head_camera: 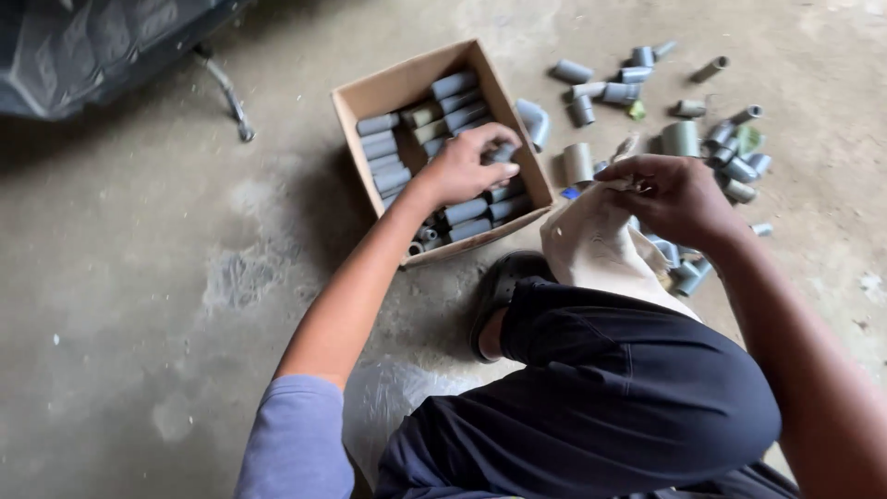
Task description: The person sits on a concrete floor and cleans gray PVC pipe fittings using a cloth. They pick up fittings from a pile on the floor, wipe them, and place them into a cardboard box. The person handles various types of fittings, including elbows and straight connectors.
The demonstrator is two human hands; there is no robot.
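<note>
Many grey pipe pieces (459, 214) lie in rows inside the cardboard box (399, 85). The left hand (459, 166) is over the box, fingers closed on one grey piece (502, 153). The right hand (674, 196), right of the box, pinches the top of a cloth bag (591, 249). More loose pieces (647, 102) sit on the floor (139, 277) right of the box. I think each piece should go flat next to the others, so the rows stay neat.

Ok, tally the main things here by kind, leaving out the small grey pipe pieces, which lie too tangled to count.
Cardboard box: 1
Cloth bag, gripped at its mouth by the right hand: 1
Black shoe: 1
Hands, counting the left hand that grips a grey pipe piece over the box: 2
Total: 5
</note>
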